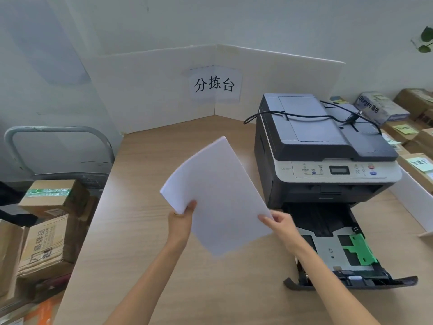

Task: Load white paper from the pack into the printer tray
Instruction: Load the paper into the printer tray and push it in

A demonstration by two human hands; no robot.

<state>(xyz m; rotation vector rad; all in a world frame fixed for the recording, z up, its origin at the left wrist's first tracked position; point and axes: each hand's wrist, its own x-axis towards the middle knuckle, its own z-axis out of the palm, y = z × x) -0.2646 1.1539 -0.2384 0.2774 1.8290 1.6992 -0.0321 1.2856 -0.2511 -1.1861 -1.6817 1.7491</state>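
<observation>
A thin stack of white paper (218, 193) is held tilted above the wooden table (145, 242), slightly curved. My left hand (181, 219) pinches its lower left edge. My right hand (280, 225) grips its lower right edge. To the right stands a dark grey and white printer (321, 146). Its paper tray (342, 249) is pulled out toward me and lies open, showing a metal floor and a green guide (358, 249). No paper lies in the tray. The paper pack is not in view.
A black cable (304, 117) lies across the printer lid. A white folded board with a printed sign (214, 84) stands behind. Cardboard boxes (54, 198) and a cart handle (56, 132) are at the left; more boxes (412, 137) sit at the right.
</observation>
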